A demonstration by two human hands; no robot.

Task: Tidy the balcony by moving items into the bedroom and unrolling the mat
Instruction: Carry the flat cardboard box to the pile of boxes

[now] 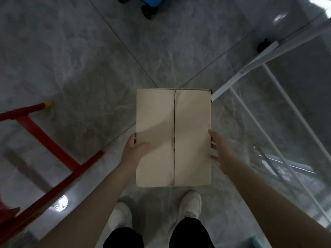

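A closed tan cardboard box [173,136] with a seam down its middle is in front of me, above the grey tiled floor. My left hand [133,149] grips its left edge, thumb lying on the top flap. My right hand [221,149] is pressed flat against its right side, fingers spread along the edge. Both forearms reach in from below. My white shoes [190,203] stand just behind the box. No mat is in view.
A red metal frame [44,140] slants across the floor at the left. A white metal rack [259,97] with thin bars fills the right side. A blue wheeled object [146,4] sits at the top edge. Bare grey tiles [89,59] lie ahead.
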